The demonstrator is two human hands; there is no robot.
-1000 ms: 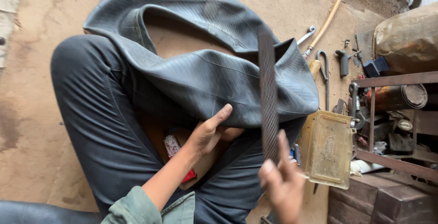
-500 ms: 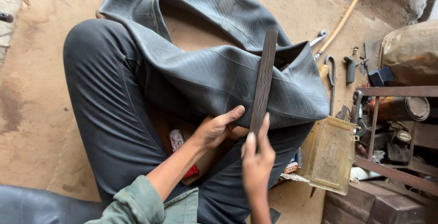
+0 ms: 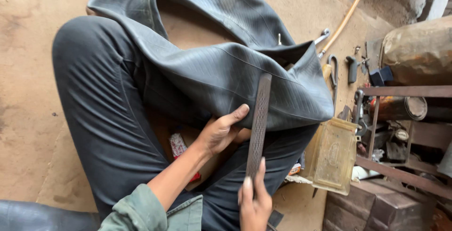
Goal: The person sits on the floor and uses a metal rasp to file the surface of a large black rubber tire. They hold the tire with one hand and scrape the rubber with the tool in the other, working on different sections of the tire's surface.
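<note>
Small red-and-white packet [image 3: 178, 145] lies on the floor between the person's legs, under the left forearm; a yellowish rectangular tin [image 3: 333, 155] stands at right. Black inner tube [image 3: 226, 66] is draped over the lap. Left hand [image 3: 220, 131] grips the tube's lower edge. Right hand [image 3: 254, 202] clasps a long rasp [image 3: 259, 123], its blade lying on the tube.
</note>
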